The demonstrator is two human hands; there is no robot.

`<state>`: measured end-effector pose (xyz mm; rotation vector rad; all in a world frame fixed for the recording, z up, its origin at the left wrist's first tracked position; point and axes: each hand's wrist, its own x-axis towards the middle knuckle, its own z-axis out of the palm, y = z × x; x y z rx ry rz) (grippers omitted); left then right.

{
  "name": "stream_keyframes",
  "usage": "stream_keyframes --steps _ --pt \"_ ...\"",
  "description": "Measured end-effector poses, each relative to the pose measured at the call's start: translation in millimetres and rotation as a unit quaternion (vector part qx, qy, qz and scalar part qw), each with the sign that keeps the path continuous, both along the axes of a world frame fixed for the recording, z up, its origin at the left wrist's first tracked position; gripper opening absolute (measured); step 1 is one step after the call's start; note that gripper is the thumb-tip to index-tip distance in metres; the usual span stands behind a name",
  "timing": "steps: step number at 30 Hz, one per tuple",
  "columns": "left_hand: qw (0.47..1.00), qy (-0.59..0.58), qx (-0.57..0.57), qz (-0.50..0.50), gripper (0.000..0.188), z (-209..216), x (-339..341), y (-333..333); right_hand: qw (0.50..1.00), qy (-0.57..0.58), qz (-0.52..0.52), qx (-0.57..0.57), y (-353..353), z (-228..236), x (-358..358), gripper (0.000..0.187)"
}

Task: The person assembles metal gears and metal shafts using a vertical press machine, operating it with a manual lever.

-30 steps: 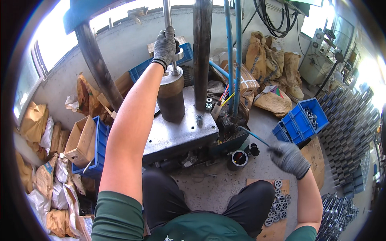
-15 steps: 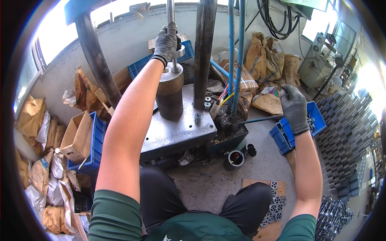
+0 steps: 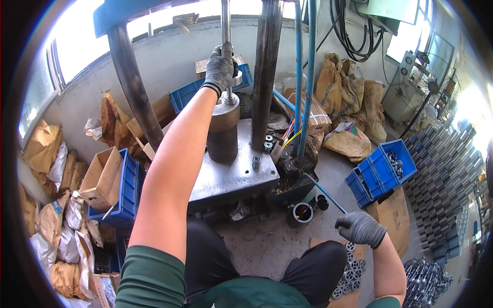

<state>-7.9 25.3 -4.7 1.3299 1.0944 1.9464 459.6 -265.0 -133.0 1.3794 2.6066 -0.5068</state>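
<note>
My left hand (image 3: 221,66), in a grey glove, is closed round an upright metal rod (image 3: 226,23) over the press. A metal ring (image 3: 237,78) shows beside its fingers, partly hidden by the hand. Below, the rod meets the top of a thick steel cylinder (image 3: 223,136) standing on the press table (image 3: 231,179). My right hand (image 3: 361,229), also gloved, is a fist at the end of a long lever (image 3: 326,193), which slopes down toward me from the machine's side. Small metal bushings (image 3: 256,162) stand on the table, right of the cylinder.
Dark steel columns (image 3: 266,77) and blue pipes (image 3: 299,66) rise around the press. Blue bins (image 3: 380,167) with metal parts stand at right, near stacked metal tubes (image 3: 436,179). Wheel-shaped parts (image 3: 351,269) lie on cardboard by my knee. Paper sacks (image 3: 41,149) line the left.
My right hand has swung down and toward me, and the lever has tilted down with it. My left hand stays on the rod. The view has shifted slightly.
</note>
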Motion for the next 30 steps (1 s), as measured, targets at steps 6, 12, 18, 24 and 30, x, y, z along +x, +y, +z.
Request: stream_keyframes --steps 6,12,18,24,30 --pt "0.999 0.03 -0.011 0.013 0.05 1 -7 2 0.988 0.122 -0.051 0.081 4 7 -1 0.022" --pt "1.0 0.021 0.003 0.014 0.046 0 -4 1 0.999 -0.017 0.028 0.021 8 5 4 0.021" --pt "1.0 0.007 -0.001 0.017 0.046 1 -2 1 0.999 0.002 0.035 0.01 9 1 9 0.023" --pt "1.0 0.017 0.0 0.022 0.046 0 -3 -2 0.996 0.077 -0.008 0.033 9 0 11 0.023" --pt "1.0 0.003 0.002 0.007 0.046 -1 -3 -2 0.994 0.106 -0.038 0.011 10 5 7 0.024"
